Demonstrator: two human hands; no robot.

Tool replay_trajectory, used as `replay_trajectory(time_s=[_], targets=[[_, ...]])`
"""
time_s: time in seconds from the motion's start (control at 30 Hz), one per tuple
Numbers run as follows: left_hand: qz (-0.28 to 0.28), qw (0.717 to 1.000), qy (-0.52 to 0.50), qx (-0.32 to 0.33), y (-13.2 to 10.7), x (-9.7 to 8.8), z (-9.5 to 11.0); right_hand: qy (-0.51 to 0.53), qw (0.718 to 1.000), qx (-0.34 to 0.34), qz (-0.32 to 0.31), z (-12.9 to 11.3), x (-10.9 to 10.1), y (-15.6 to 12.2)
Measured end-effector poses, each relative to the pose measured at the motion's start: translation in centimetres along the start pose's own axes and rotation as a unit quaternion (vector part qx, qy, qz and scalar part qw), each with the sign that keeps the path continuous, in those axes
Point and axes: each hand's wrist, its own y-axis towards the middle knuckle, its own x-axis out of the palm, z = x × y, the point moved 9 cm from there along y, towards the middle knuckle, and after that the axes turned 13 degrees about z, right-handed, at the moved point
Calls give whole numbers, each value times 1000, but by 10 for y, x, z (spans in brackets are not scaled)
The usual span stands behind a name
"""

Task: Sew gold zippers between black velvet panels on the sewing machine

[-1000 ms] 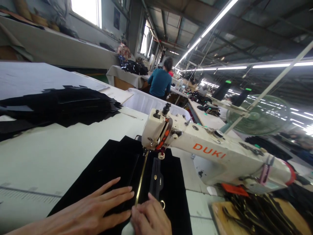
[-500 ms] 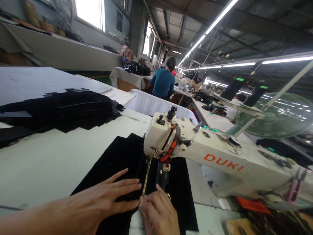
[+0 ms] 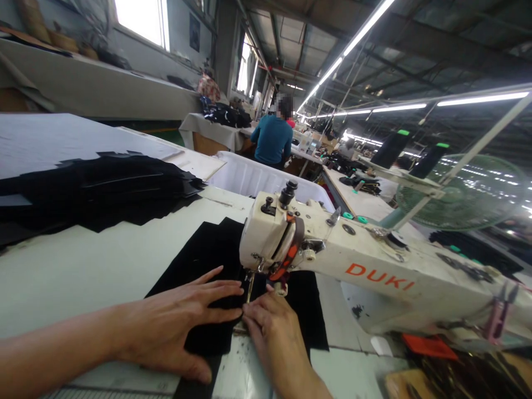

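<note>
On the pale smooth surface (image 3: 100,271), the left hand (image 3: 177,321) spreads ungripping fingers over the flat black fabric panel (image 3: 208,249); just right, the narrow gold strip (image 3: 250,289) ends between the right hand's (image 3: 274,324) pinching fingers, beside the white sewing machine (image 3: 332,246).

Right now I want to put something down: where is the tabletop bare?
Widest: the white tabletop bounded by the stack of black pieces, the black fabric and the left forearm. A smaller patch lies between the fabric and the tan board. Crowded: before the sewing machine, left hand and right hand close together.
</note>
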Motion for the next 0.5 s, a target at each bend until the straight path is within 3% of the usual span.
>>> replay_trajectory(time_s=[0.23,0.37,0.5], targets=[[0,996,-86,-19,14,7,-24,-48,996,43,-61,19,9,17],[18,996,-84,-13,19,9,-33,-44,996,67,-35,31,5,18],[-10,999,-48,-12,19,18,-37,-64,989,132,14,43,-6,18]])
